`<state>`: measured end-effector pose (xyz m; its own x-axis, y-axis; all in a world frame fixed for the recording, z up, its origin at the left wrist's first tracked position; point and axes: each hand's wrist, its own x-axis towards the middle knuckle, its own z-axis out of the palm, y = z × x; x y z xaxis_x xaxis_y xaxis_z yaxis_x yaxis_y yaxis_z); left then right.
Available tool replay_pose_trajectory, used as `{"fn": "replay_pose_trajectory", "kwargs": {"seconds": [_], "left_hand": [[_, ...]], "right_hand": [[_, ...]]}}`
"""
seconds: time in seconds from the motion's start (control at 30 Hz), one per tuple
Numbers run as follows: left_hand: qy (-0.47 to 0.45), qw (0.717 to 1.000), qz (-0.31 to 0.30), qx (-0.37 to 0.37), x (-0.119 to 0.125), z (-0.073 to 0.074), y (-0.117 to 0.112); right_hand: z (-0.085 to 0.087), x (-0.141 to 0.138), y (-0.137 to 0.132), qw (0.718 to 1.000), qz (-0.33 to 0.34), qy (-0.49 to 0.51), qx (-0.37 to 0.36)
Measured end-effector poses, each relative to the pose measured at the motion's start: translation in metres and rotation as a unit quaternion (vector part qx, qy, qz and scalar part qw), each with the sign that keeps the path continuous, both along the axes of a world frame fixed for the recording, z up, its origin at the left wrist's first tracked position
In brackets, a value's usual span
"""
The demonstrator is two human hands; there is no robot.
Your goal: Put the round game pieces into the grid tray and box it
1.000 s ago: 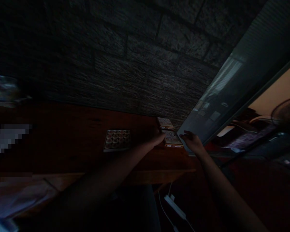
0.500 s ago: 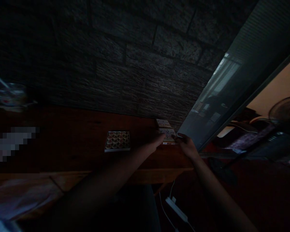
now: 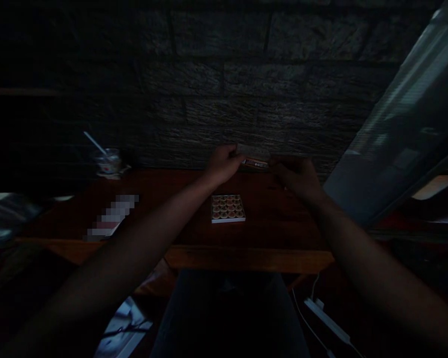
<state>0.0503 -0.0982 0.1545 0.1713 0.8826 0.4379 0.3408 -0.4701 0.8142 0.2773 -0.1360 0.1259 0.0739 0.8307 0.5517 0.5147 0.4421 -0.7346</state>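
Observation:
A flat printed box (image 3: 253,152), pale on top with an orange-and-white side, is held above the table near the wall. My left hand (image 3: 222,163) grips its left end with the thumb along the near side. At the right end the fingers of my right hand (image 3: 295,175) are closed on it. Whether it is a whole box or only a lid, I cannot tell. Below and in front of it, an open white box (image 3: 228,220) rests on the wooden table, filled with rows of round Chinese chess pieces (image 3: 227,206) marked in red and dark characters.
A cup (image 3: 109,161) with a straw stands at the table's left, by the brick wall (image 3: 201,107). Nearer lies a blurred-out flat item (image 3: 114,216). A glass panel (image 3: 388,129) rises at the right. A white power strip (image 3: 327,320) lies below the table's right end.
Both hands have lifted the box off the table and brought it toward the middle. The view has turned left, so the table and chess pieces appear farther right.

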Motion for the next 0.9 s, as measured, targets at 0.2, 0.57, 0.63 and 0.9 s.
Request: {"fn": "replay_pose_trajectory", "kwargs": {"seconds": [0.2, 0.57, 0.63, 0.9], "left_hand": [[0.046, 0.998, 0.006, 0.048, -0.053, -0.018, -0.030], [0.102, 0.995, -0.009, -0.022, -0.067, -0.074, -0.059], [0.095, 0.995, -0.016, -0.029, -0.068, -0.081, -0.057], [0.056, 0.997, -0.025, -0.051, -0.080, -0.096, -0.051]], "right_hand": [[-0.007, -0.041, -0.004, 1.000, 0.025, -0.008, 0.000], [-0.064, -0.048, -0.015, 0.995, 0.063, -0.032, -0.070], [-0.069, -0.049, -0.015, 0.994, 0.062, -0.022, -0.084], [-0.074, -0.054, -0.022, 0.990, 0.069, -0.011, -0.120]]}}
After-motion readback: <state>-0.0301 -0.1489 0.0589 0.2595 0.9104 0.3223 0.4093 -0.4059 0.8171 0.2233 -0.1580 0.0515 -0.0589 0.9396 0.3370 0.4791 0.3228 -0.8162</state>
